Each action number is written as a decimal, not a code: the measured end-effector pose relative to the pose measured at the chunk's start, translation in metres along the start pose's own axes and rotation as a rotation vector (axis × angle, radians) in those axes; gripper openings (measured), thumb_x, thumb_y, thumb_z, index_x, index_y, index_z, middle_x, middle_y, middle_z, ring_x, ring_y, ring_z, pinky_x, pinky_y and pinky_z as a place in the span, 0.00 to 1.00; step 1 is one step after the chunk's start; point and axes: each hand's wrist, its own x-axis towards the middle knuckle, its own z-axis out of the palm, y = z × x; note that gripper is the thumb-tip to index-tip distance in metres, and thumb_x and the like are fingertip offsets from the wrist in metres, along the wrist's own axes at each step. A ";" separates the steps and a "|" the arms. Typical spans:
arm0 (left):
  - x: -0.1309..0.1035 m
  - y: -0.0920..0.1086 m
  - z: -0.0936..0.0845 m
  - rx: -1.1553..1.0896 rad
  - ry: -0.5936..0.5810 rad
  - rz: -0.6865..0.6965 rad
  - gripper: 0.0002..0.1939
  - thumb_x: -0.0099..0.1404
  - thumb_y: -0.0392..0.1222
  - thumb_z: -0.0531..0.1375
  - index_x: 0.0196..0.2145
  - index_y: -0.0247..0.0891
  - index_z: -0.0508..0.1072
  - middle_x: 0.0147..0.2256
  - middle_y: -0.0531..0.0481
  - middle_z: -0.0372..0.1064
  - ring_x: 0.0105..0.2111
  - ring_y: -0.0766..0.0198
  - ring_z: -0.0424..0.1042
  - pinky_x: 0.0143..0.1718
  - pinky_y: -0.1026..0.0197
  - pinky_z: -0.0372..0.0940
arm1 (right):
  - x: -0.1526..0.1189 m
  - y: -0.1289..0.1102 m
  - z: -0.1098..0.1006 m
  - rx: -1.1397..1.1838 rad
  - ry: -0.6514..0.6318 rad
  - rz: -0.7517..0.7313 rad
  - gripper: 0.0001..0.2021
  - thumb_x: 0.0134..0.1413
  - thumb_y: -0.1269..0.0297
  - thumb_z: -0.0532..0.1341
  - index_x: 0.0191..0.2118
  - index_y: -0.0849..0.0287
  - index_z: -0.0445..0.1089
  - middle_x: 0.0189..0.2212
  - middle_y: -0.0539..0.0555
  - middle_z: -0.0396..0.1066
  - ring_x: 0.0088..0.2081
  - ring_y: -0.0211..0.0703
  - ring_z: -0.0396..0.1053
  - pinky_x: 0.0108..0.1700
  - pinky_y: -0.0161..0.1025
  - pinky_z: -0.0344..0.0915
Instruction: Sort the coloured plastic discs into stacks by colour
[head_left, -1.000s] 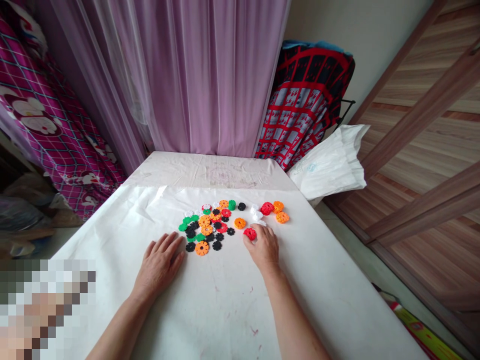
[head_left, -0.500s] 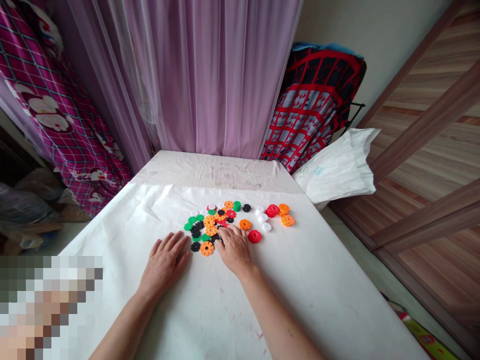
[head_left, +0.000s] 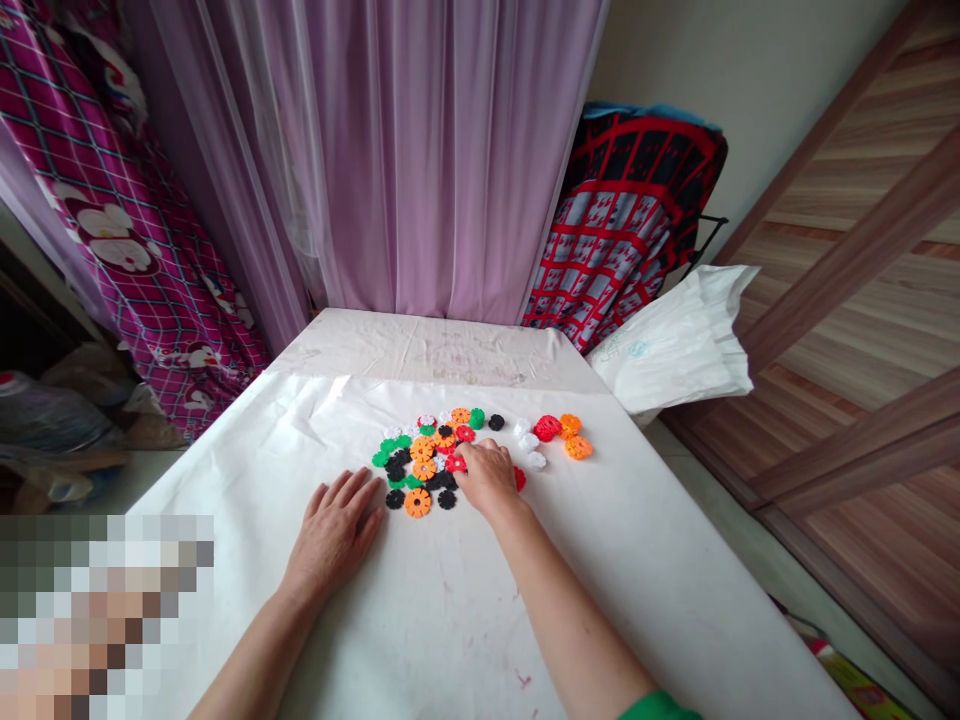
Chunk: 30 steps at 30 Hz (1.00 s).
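Flower-shaped notched plastic discs lie in a loose pile on the white-covered table (head_left: 405, 620). Orange discs (head_left: 418, 502), black discs (head_left: 394, 499), green discs (head_left: 381, 459) and white discs (head_left: 392, 433) are mixed there. My left hand (head_left: 337, 525) rests flat just left of the pile, fingers stretched out and holding nothing. At the pile's right side, my right hand (head_left: 489, 478) is curled down with its fingertips by a red disc (head_left: 455, 463). Its fingers are partly hidden, so what they hold cannot be made out. Another red disc (head_left: 520, 479) peeks out behind that hand.
Right of the pile stand separate groups: white discs (head_left: 529, 442), a red stack (head_left: 547, 428) and orange stacks (head_left: 577, 447). A white bag (head_left: 675, 345) leans at the table's right edge. Purple curtains (head_left: 427, 160) hang behind the far edge.
My right hand has shifted right and curled, uncovering black and red discs in the pile. It now covers the single orange disc that lay right of the pile. My left hand stays in place.
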 end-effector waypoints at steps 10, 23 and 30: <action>-0.001 -0.001 0.003 -0.005 0.009 0.009 0.23 0.70 0.50 0.49 0.59 0.47 0.68 0.62 0.45 0.64 0.63 0.50 0.60 0.62 0.41 0.54 | 0.006 -0.016 -0.002 -0.027 -0.036 0.083 0.12 0.53 0.64 0.63 0.44 0.59 0.70 0.41 0.61 0.76 0.47 0.53 0.70 0.46 0.43 0.59; 0.000 0.000 0.002 0.000 0.015 0.005 0.23 0.70 0.49 0.49 0.59 0.47 0.69 0.62 0.46 0.64 0.63 0.50 0.60 0.62 0.41 0.54 | 0.013 -0.021 -0.001 -0.027 -0.084 0.124 0.18 0.49 0.66 0.65 0.47 0.61 0.67 0.42 0.65 0.76 0.47 0.55 0.72 0.46 0.44 0.61; 0.001 -0.003 0.003 -0.004 0.017 0.008 0.23 0.70 0.50 0.48 0.59 0.48 0.69 0.62 0.46 0.64 0.62 0.50 0.60 0.62 0.42 0.54 | 0.005 -0.001 -0.012 0.102 0.021 0.152 0.21 0.49 0.63 0.65 0.50 0.58 0.64 0.42 0.56 0.76 0.45 0.50 0.73 0.44 0.41 0.61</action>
